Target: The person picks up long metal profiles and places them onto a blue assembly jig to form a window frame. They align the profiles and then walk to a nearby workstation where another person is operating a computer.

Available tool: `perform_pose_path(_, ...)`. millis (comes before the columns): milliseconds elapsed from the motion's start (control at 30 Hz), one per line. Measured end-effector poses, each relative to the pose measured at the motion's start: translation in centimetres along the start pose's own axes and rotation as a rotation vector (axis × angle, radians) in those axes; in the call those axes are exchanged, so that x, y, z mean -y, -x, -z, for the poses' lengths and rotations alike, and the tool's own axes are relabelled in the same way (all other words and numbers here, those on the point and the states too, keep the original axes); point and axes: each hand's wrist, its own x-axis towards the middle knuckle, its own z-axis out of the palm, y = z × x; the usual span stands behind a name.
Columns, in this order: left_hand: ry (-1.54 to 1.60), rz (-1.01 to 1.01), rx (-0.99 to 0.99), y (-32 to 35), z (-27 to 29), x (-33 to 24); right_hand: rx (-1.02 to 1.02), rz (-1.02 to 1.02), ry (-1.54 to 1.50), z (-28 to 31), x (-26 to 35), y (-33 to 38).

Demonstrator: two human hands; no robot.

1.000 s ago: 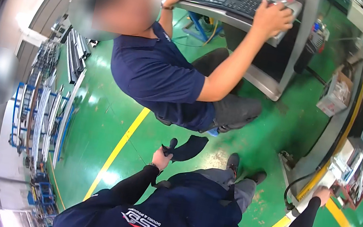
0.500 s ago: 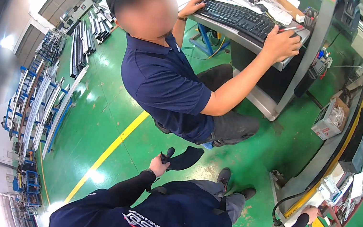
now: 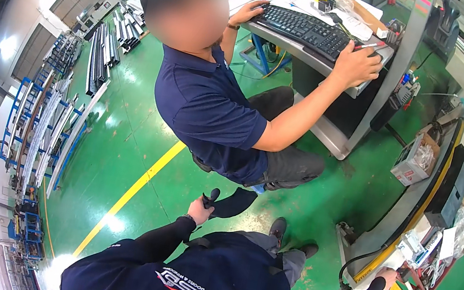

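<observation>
My left hand is closed around a limp black cloth item, perhaps a glove; its exact kind I cannot make out. The cloth hangs away from my fist over the green floor, with a small rounded dark end sticking up beside it. Off to the right, my right hand leans on the near end of a long machine bed with a yellow strip. Its fingers lie against the surface and seem to hold nothing. Both my forearms are in black sleeves.
Ahead, a seated co-worker has both hands at a black keyboard on a metal workstation. A carton and a tray of tools and parts are by the machine. Racks of metal profiles stand left. Yellow lines cross the floor.
The view has shifted slightly. My left hand still grips the black cloth, my right hand stays at the machine's end, and the co-worker's hands remain at the keyboard.
</observation>
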Motion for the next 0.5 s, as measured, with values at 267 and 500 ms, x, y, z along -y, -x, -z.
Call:
perform_pose_path(267,0.029,0.003,-0.004,0.2,-0.4,0.3,0.001,-0.016,0.018,0.7,0.6,0.6)
perform_pose_path(500,0.007,0.02,-0.009,-0.6,-0.8,0.7,0.023,-0.028,0.021,0.6,0.4,1.5)
